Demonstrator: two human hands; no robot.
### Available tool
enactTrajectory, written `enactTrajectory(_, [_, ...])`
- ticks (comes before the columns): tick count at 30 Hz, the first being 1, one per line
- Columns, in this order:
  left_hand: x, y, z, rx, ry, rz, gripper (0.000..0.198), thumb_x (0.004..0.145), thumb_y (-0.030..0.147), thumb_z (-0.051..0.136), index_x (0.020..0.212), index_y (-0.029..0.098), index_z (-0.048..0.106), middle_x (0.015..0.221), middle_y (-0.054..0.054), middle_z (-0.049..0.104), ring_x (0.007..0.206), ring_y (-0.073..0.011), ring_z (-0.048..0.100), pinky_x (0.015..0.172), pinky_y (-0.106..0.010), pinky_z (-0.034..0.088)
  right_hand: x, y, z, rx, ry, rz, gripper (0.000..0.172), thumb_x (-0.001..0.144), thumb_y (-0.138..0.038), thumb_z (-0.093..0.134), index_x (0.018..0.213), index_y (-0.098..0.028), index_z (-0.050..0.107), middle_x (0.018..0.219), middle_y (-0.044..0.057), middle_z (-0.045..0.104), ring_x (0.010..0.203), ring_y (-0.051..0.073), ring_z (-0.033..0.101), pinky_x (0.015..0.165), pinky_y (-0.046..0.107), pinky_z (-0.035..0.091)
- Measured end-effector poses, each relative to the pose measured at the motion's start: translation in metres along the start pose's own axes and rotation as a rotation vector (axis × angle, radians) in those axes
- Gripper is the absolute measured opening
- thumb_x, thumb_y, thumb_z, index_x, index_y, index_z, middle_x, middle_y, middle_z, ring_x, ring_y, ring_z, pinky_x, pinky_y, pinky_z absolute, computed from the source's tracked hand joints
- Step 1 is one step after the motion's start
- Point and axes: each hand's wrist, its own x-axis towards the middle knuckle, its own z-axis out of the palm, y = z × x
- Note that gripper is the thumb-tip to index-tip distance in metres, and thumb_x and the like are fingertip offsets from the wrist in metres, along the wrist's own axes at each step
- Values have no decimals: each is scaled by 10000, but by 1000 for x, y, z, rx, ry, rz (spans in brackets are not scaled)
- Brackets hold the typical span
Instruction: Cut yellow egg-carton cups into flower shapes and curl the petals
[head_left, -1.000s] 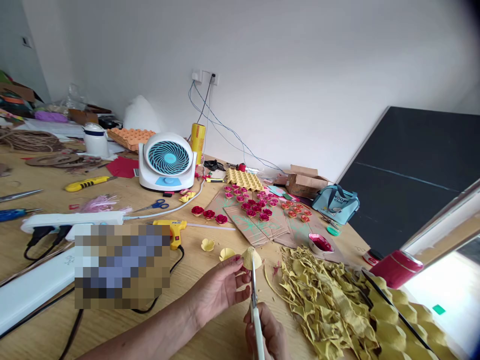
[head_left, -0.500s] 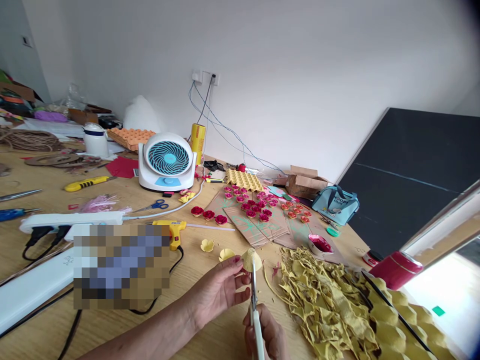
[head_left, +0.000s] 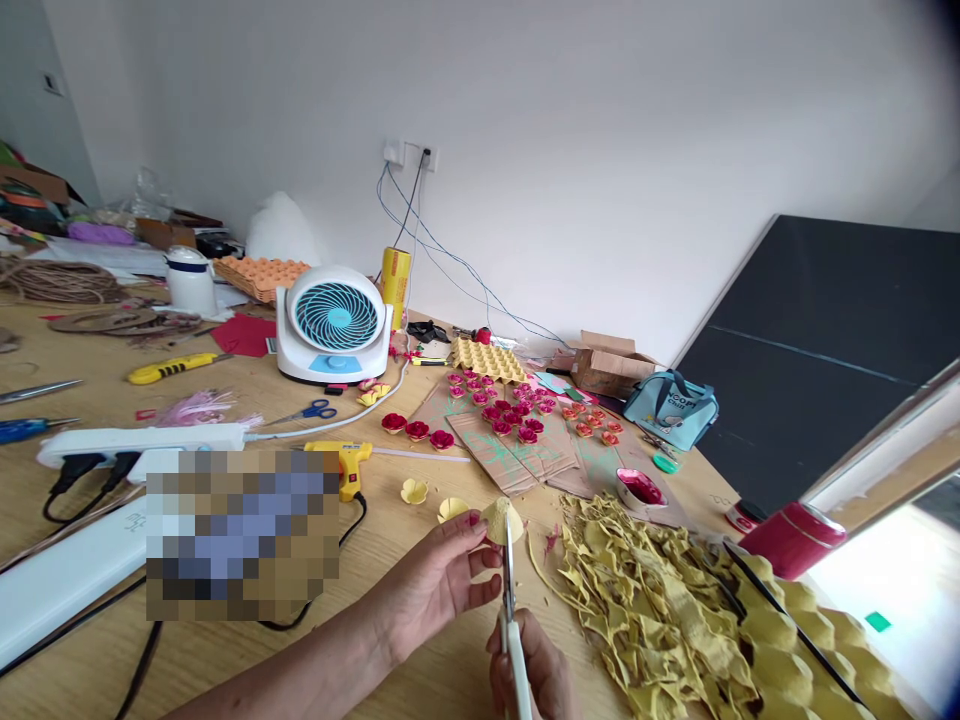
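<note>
My left hand [head_left: 439,578] pinches a small yellow egg-carton cup piece [head_left: 498,519] above the wooden table [head_left: 225,660]. My right hand [head_left: 534,672], low at the frame's bottom edge, grips white-handled scissors [head_left: 510,610] whose blades point up into the yellow piece. Two cut yellow paper flowers [head_left: 415,490] lie on the table just beyond my left hand. A heap of yellow carton scraps [head_left: 645,590] lies right of the scissors.
A yellow glue gun [head_left: 343,462], a white power strip [head_left: 142,440], blue scissors [head_left: 315,410] and a white-and-blue fan [head_left: 335,322] lie to the left. Red paper flowers [head_left: 510,415] rest on cardboard behind. A red paint cup [head_left: 640,487], a blue bag [head_left: 670,405] and yellow egg trays [head_left: 810,640] are on the right.
</note>
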Motion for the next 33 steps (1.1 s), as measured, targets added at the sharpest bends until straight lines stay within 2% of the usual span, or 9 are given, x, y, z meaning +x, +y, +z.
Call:
enactTrajectory(4, [2,-2,-2,-27,24,-12,153,746,167,793,824,151,663,776,-29,694,695,-141,629,691,-311,537,0,8,0,-8,-13,-10,471,907,-652,453,831,-207,589,517,-43,467,415,93,344,420,222,266])
enactTrajectory(7, [0,-2,-1,15,25,-6,220,702,222,837,821,155,665,781,-25,681,707,-138,616,685,-291,524,-1,15,0,-8,-15,-21,462,921,-644,434,825,-211,564,503,-56,445,397,83,302,408,223,209])
enactTrajectory(11, [-6,-5,6,267,-15,66,331,665,347,860,881,166,686,792,-10,647,731,-126,576,650,-231,471,-1,19,-1,-7,1,-26,438,916,-620,472,818,-203,561,508,-53,459,402,80,314,411,226,198])
enactTrajectory(14, [-9,-10,12,484,29,180,313,654,323,864,853,154,692,759,6,623,686,-103,524,627,-197,420,-1,18,0,-4,-5,-18,453,917,-630,453,814,-203,563,501,-56,442,396,81,309,410,228,213])
enactTrajectory(16, [-9,-13,17,547,62,270,294,637,304,871,806,150,687,731,10,622,673,-104,512,625,-193,403,-1,17,1,-14,-8,-24,460,924,-634,430,818,-205,558,495,-63,419,390,79,293,412,229,213])
enactTrajectory(20, [-8,-15,22,577,39,374,271,644,306,861,757,146,674,723,-3,643,712,-126,537,656,-196,405,-1,15,4,-35,21,-34,478,920,-657,406,821,-208,535,504,-68,393,389,77,278,402,227,196])
enactTrajectory(27, [-7,-17,22,664,55,415,295,688,368,808,742,143,625,694,5,605,674,-125,506,633,-207,411,-3,17,6,-60,68,-35,463,914,-641,427,797,-204,525,492,-71,398,390,75,292,399,220,190])
enactTrajectory(33, [-9,-17,25,707,58,437,306,673,366,808,740,143,610,683,5,584,660,-122,480,621,-213,414,-4,18,5,-90,60,-50,481,918,-644,420,772,-199,533,467,-57,453,371,71,316,392,215,188])
